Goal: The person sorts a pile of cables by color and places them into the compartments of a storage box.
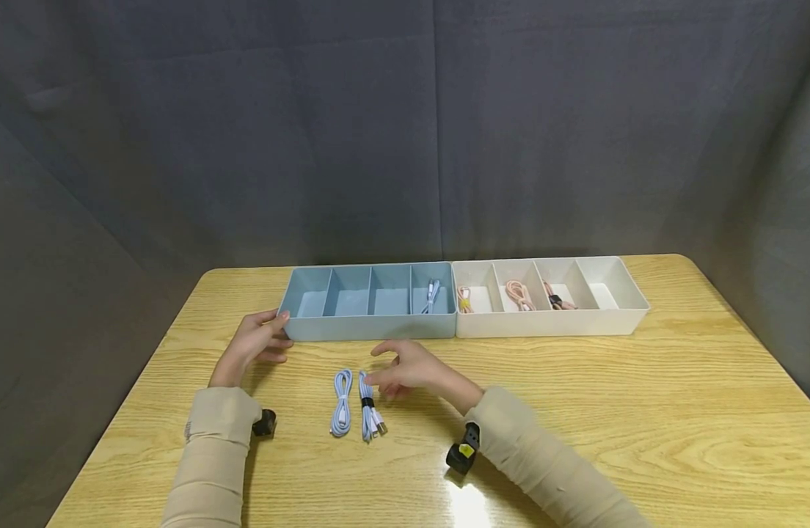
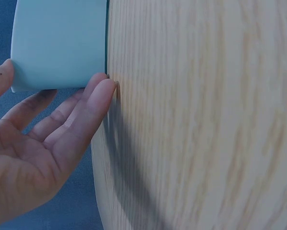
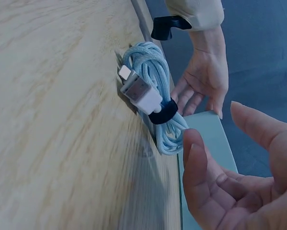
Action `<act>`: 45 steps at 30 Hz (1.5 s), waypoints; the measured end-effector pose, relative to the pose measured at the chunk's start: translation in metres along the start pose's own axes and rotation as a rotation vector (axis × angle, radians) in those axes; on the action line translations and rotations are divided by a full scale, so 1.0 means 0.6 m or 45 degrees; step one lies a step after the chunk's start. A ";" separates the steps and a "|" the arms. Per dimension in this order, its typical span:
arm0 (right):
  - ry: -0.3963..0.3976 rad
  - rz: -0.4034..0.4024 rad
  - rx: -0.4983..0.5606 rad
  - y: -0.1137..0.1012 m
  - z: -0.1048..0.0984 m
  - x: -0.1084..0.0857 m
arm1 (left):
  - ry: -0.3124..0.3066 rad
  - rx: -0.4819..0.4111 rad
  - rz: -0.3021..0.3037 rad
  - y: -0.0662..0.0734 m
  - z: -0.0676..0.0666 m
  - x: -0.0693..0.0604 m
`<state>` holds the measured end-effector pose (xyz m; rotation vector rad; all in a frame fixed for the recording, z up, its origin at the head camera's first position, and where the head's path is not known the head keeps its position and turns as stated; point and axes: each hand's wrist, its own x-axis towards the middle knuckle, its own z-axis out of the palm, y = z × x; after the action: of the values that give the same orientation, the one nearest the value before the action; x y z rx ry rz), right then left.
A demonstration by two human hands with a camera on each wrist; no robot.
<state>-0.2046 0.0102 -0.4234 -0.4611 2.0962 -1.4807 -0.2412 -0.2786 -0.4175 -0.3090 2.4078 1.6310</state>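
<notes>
My left hand [image 1: 252, 342] touches the left end of a blue divided box [image 1: 372, 328], its thumb at the rim and its fingers extended along the end wall. In front of the box, two coiled light-blue charging cables lie on the table. The left cable [image 1: 342, 405] has a pale tie. A black strap binds the right cable [image 1: 367, 418], whose metal USB plug shows clearly in the right wrist view. Over the far end of this strapped cable hovers my right hand [image 1: 410, 368], fingers spread and holding nothing. Whether a fingertip touches the cable I cannot tell.
Another blue cable [image 1: 431, 295] lies in the blue box's rightmost compartment. Against that box stands a white divided box [image 1: 550, 323] with pink cables [image 1: 519, 293] in several compartments. Both sit near the back of the wooden table [image 1: 643, 425], before a dark curtain [image 1: 378, 147].
</notes>
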 end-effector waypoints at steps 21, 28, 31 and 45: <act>0.024 0.083 -0.154 0.008 0.031 0.014 | -0.011 -0.015 0.014 0.001 0.001 -0.003; 0.050 0.046 -0.200 0.006 0.039 0.016 | -0.011 -0.021 0.011 0.003 0.000 -0.005; 0.052 0.026 -0.211 0.005 0.041 0.016 | -0.017 -0.025 0.019 0.003 0.000 -0.005; 0.051 0.040 -0.109 0.002 0.033 0.016 | -0.010 -0.001 0.019 0.003 0.000 -0.006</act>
<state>-0.2001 -0.0099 -0.4317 -0.4318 2.1945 -1.3977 -0.2384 -0.2776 -0.4153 -0.2849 2.4098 1.6362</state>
